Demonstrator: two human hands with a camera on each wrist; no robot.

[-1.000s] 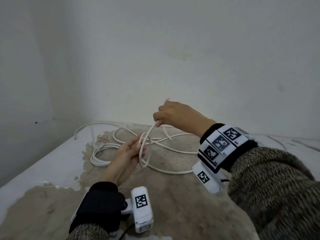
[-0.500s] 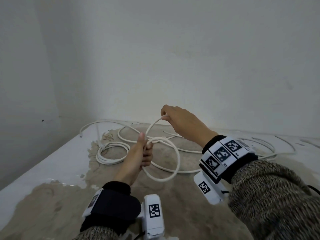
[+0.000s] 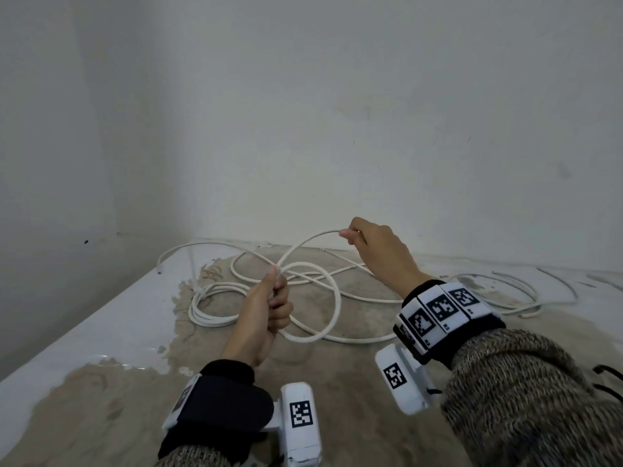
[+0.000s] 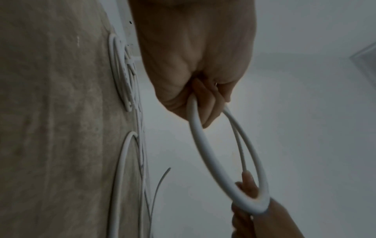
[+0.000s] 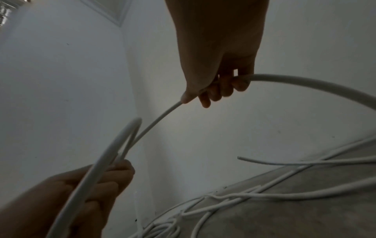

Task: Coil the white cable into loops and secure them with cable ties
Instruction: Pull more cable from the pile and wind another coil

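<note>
A long white cable [image 3: 337,299] sprawls over the table. My left hand [image 3: 274,306] grips one loop of it, which hangs below the fist [image 4: 203,99] above the table [image 3: 111,335]. From that fist a strand arcs up and right to my right hand [image 3: 354,234], which pinches the cable [image 5: 162,117] between thumb and fingers near the wall. Behind the left hand lies a finished coil [image 3: 205,303] with a cable tie [image 3: 201,291] round it.
Loose cable runs [image 3: 505,298] trail across the right of the table, with a free end [image 5: 239,158] lifted. The worn brown tabletop has white edges; a wall corner [image 3: 175,129] closes the back and left.
The left hand closed its fingers round the loop, which grew wider. The right hand slid up and to the right along the cable, drawing out a longer arc.
</note>
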